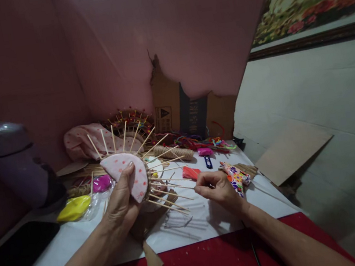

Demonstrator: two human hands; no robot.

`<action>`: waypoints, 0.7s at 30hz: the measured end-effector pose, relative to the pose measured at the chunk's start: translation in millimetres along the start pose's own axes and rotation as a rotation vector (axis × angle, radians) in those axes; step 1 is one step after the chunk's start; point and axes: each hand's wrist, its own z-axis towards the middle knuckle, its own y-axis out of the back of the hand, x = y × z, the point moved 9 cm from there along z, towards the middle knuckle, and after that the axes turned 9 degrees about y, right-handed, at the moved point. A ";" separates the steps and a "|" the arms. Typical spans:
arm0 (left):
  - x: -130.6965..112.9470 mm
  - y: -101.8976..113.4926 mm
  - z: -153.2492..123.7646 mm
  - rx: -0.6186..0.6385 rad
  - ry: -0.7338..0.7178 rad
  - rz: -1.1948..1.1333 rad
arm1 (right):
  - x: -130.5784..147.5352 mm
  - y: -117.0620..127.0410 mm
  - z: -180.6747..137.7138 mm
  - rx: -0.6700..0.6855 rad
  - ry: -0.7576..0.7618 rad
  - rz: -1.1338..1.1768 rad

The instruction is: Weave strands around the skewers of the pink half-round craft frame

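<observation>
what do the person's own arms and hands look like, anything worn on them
The left hand and right hand are ungloved, with no rings showing on the visible fingers. Left forearm and right forearm are bare: no sleeves, watch or bracelet in view.

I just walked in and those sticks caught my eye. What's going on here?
A person's left hand holds a half-round piece faced with pink spotted cloth, wooden sticks fanning out from its curved edge. The right hand pinches the tip of one stick. Around them, a twine roll and a yellow packet lie on the white-covered table.
</observation>
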 end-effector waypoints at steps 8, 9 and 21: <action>-1.3 -2.2 -3.4 -0.010 -0.034 0.054 | 11.6 6.9 -4.8 -0.078 0.054 -0.002; -1.7 -1.6 -3.4 -0.020 -0.040 0.052 | 16.3 4.3 -5.8 -0.058 0.078 -0.008; 7.9 -2.4 -3.9 0.027 0.124 -0.065 | 1.8 -9.1 -6.1 0.079 -0.029 0.099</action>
